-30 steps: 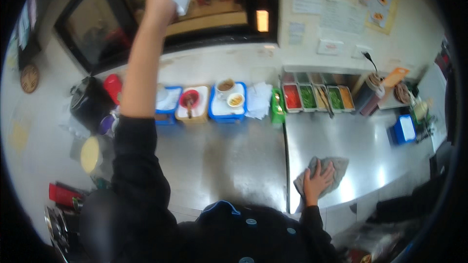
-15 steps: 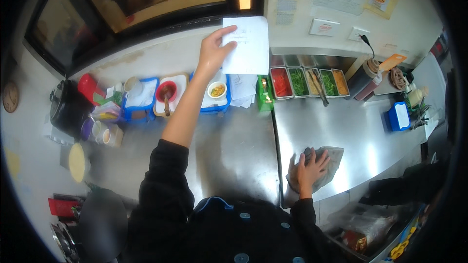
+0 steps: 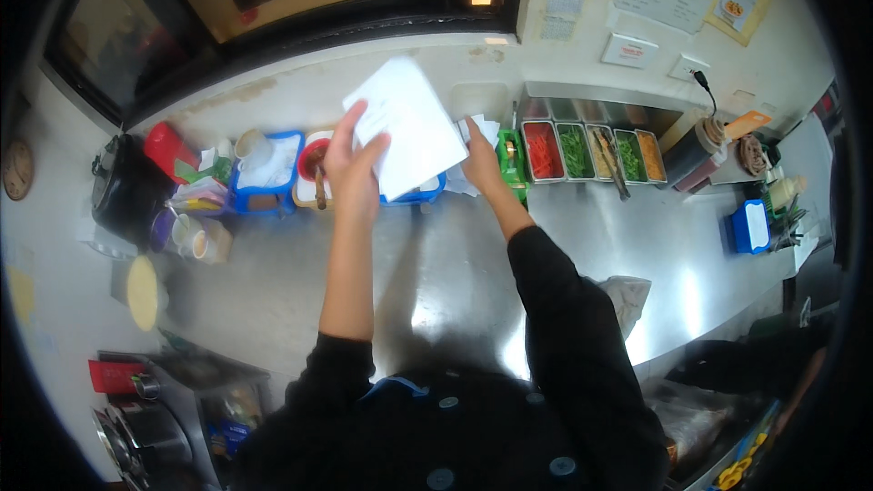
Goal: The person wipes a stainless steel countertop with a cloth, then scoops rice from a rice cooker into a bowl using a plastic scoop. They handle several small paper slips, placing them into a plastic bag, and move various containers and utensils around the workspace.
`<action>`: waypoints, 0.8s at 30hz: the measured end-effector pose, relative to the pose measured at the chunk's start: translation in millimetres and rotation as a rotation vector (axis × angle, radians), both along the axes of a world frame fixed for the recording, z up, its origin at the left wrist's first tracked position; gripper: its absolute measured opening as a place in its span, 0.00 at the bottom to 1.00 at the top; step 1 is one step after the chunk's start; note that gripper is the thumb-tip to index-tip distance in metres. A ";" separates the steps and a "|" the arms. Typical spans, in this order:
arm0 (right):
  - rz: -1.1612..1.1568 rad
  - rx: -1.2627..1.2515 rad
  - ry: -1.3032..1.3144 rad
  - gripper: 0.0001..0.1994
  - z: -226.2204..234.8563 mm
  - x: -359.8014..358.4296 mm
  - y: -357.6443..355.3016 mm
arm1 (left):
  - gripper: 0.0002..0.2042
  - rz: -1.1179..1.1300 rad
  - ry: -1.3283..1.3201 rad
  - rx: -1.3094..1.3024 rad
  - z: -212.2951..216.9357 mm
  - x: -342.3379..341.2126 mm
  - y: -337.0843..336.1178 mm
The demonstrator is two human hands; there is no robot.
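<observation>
Steel worktop (image 3: 455, 282) under a dark window. Beyond the white paper sheet (image 3: 406, 127), blue tubs (image 3: 264, 184); right of it, pans of red and green toppings (image 3: 587, 153). Left hand (image 3: 350, 164) gripping the sheet, right hand (image 3: 480, 156) touching its edge.

clothing: black long-sleeved jacket (image 3: 509, 418) | front: row of round grey buttons (image 3: 561, 465) | neck: blue trim (image 3: 396, 385) | left sleeve (image 3: 341, 359): pushed up | hands: bare, no gloves
</observation>
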State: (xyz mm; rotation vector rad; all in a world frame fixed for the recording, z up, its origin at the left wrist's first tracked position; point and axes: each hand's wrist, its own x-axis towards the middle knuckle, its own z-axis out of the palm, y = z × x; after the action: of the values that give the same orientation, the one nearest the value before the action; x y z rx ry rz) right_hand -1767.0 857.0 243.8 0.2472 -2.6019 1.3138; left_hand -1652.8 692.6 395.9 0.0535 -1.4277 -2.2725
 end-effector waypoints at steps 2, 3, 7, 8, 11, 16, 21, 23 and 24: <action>0.039 0.156 0.044 0.13 -21.8 -33.1 -3.1 | 0.27 -0.020 -0.050 0.050 -11.6 20.7 -11.0; 0.046 0.149 0.064 0.11 -24.2 -34.0 -2.9 | 0.27 -0.012 -0.075 0.075 -15.4 34.8 -20.3; 0.130 0.052 0.182 0.08 -7.4 3.7 10.8 | 0.27 0.070 -0.107 0.119 -36.0 97.6 -59.4; 0.158 0.006 0.204 0.07 4.1 32.8 19.2 | 0.27 0.090 -0.133 0.124 -45.6 112.9 -67.6; 0.208 0.006 0.012 0.06 32.9 102.0 49.4 | 0.27 0.103 -0.256 0.169 -67.5 147.2 -71.5; 0.348 -0.010 0.026 0.06 19.7 218.3 47.8 | 0.27 0.064 -0.311 0.172 -87.4 157.7 -50.3; 0.377 -0.009 -0.074 0.15 3.4 263.8 51.2 | 0.27 -0.021 -0.233 0.061 -60.1 148.9 -21.6; 0.308 -0.031 -0.121 0.17 34.2 269.2 63.3 | 0.27 -0.091 -0.236 0.042 -47.4 154.8 -10.0; 0.269 -0.043 -0.138 0.17 49.6 270.7 70.0 | 0.26 -0.130 -0.231 0.030 -43.2 156.8 -2.4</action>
State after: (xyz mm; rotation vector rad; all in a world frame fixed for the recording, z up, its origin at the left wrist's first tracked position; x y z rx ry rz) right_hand -1496.3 927.1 293.4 0.5336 -2.7246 1.5209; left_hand -1496.0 690.2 352.6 0.2462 -1.5512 -2.4598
